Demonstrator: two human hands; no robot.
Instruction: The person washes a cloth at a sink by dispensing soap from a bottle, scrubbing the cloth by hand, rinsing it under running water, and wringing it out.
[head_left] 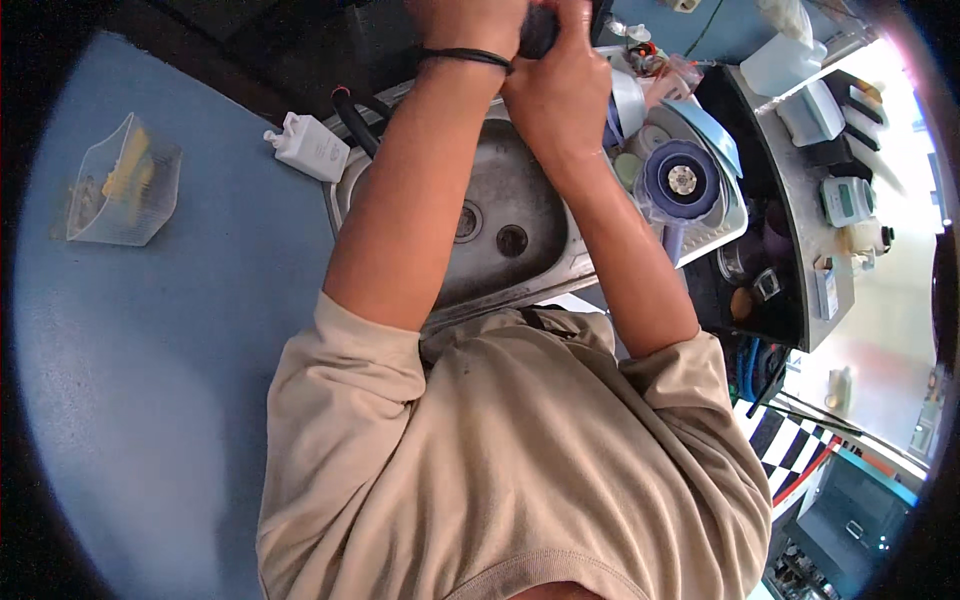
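Both my arms reach forward over the metal sink (520, 215) to the upper edge of the head view. My right hand (562, 95) is closed around a dark, smooth, rounded object (539, 32), whose kind I cannot make out. My left hand (472, 20), with a black band at its wrist, is right beside that object. The picture's edge cuts off its fingers, so its grip is hidden. Two round drain openings show in the sink below my forearms.
A white pump bottle (310, 147) stands at the sink's left corner near a black hose (358, 122). A clear ribbed container (125, 190) is farther left. At right, a dish rack (735, 225) holds bowls and a dark blue round part (682, 182), beside a cluttered counter (815, 270).
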